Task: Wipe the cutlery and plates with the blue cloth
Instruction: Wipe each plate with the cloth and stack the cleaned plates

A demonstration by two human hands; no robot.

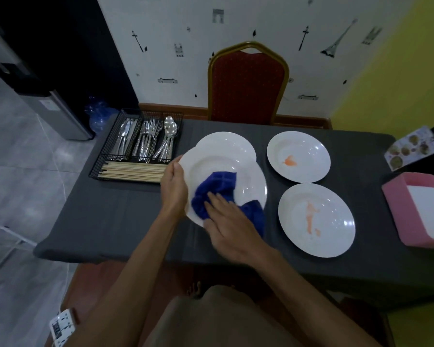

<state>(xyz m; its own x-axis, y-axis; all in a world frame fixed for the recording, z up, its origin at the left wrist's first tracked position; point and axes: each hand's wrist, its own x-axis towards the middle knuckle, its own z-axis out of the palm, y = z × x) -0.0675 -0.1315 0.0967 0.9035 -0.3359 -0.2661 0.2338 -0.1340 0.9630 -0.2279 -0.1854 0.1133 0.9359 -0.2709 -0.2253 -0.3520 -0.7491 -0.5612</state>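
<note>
Plate (pixel 219 166) tilts in left hand (pixel 173 190); right hand (pixel 232 227) presses blue cloth (pixel 219 184)

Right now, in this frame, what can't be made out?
All head view.
held plate: the surface beneath the blue cloth and right hand is covered, so any stain there is hidden.
left hand: its fingers are behind the plate's rim.
rear plate: near edge hidden by the held plate.
pink box: cut off by the right edge.
leaflet: print too small.
</note>
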